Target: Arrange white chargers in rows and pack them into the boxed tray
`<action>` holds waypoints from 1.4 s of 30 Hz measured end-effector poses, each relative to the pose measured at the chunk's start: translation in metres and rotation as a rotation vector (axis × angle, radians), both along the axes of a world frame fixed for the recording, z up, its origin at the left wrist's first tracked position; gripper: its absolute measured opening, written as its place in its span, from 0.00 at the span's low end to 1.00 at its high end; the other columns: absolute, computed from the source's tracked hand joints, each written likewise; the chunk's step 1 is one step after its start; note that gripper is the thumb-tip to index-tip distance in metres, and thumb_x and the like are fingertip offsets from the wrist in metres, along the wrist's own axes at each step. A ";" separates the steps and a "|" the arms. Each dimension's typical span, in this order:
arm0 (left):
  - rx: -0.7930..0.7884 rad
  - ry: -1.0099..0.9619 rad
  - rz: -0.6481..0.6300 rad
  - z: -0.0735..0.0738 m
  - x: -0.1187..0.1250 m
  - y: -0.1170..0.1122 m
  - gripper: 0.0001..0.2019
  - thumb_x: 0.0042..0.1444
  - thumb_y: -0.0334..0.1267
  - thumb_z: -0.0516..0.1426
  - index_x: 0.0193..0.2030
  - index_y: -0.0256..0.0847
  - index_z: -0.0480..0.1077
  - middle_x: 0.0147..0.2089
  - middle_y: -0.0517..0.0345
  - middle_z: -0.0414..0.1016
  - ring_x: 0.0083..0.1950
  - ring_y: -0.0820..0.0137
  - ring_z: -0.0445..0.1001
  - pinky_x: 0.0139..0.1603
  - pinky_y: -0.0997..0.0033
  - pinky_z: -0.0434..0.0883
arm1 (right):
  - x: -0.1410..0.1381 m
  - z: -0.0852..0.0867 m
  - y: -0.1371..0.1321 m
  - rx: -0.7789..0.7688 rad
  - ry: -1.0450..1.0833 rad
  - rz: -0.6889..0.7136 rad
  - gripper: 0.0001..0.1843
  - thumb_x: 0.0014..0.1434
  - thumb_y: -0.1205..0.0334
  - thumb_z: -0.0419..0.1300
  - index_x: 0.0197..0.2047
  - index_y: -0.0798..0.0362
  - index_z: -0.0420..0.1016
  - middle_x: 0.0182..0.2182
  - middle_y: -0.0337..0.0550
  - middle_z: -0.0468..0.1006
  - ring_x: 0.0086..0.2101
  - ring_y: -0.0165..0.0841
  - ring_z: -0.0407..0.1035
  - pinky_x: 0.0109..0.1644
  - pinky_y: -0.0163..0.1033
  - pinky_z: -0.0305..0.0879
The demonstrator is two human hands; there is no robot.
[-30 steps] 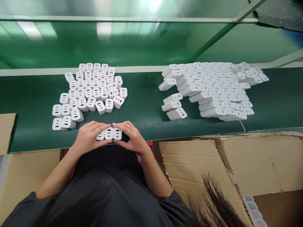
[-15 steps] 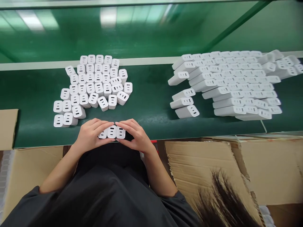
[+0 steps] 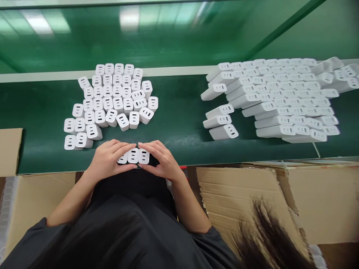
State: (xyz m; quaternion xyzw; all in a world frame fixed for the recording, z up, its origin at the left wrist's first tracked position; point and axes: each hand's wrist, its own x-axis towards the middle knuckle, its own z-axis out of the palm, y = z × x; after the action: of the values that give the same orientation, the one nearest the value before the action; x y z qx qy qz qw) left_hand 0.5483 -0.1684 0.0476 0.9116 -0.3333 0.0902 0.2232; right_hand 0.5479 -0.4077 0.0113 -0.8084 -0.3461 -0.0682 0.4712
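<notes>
Green belt (image 3: 179, 130) fills the bench, and almost nothing on it has changed in the last second. The left hand (image 3: 108, 160) and right hand (image 3: 162, 160) stay cupped around the same row of three white chargers (image 3: 134, 155) at the near edge, fingers curled and pressed against its ends, so the work in hand has not moved on. No brand or writing is readable on the standing cluster (image 3: 112, 99) or the lying pile (image 3: 280, 101)

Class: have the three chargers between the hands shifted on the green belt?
No. The three chargers keep their spot against the left pile; only the camera moved.
</notes>
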 end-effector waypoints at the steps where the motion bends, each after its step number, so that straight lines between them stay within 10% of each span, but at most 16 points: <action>1: 0.028 0.007 -0.002 0.002 0.000 0.000 0.26 0.58 0.56 0.60 0.57 0.42 0.72 0.49 0.52 0.81 0.44 0.64 0.77 0.45 0.64 0.72 | 0.000 0.000 0.000 -0.001 0.006 0.000 0.38 0.61 0.58 0.65 0.70 0.40 0.55 0.55 0.45 0.75 0.48 0.40 0.71 0.52 0.50 0.70; 8: 0.212 -0.007 -0.004 0.022 0.001 -0.005 0.30 0.59 0.59 0.57 0.61 0.41 0.70 0.56 0.48 0.77 0.54 0.56 0.74 0.52 0.57 0.69 | 0.000 0.001 0.001 0.003 -0.001 0.000 0.39 0.62 0.56 0.65 0.71 0.40 0.53 0.56 0.46 0.74 0.49 0.40 0.70 0.53 0.51 0.70; 18: 0.151 -0.024 -0.024 0.014 0.005 -0.009 0.24 0.61 0.55 0.58 0.57 0.42 0.71 0.49 0.54 0.80 0.44 0.66 0.77 0.42 0.66 0.70 | -0.001 0.004 0.004 0.050 -0.014 -0.028 0.32 0.62 0.59 0.64 0.67 0.43 0.60 0.53 0.46 0.75 0.49 0.39 0.71 0.53 0.48 0.70; 31: 0.123 -0.202 -0.007 0.000 0.008 -0.003 0.21 0.61 0.51 0.60 0.55 0.41 0.71 0.43 0.58 0.81 0.39 0.69 0.78 0.40 0.70 0.68 | 0.080 0.034 -0.100 -0.447 -0.063 -1.085 0.23 0.64 0.52 0.55 0.59 0.52 0.69 0.53 0.51 0.76 0.56 0.46 0.66 0.62 0.52 0.58; 42: 0.112 -0.227 0.003 -0.006 0.008 -0.003 0.21 0.62 0.52 0.58 0.55 0.41 0.71 0.42 0.57 0.81 0.39 0.69 0.77 0.39 0.71 0.68 | 0.098 0.035 -0.133 -0.844 0.192 -1.044 0.41 0.63 0.40 0.53 0.73 0.50 0.51 0.72 0.54 0.50 0.67 0.57 0.47 0.66 0.62 0.53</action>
State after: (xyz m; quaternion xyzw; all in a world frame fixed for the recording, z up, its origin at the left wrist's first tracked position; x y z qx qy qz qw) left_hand 0.5567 -0.1717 0.0411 0.9070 -0.3598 0.1744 0.1325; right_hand 0.6462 -0.5406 0.0459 -0.9867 0.1361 -0.0738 0.0491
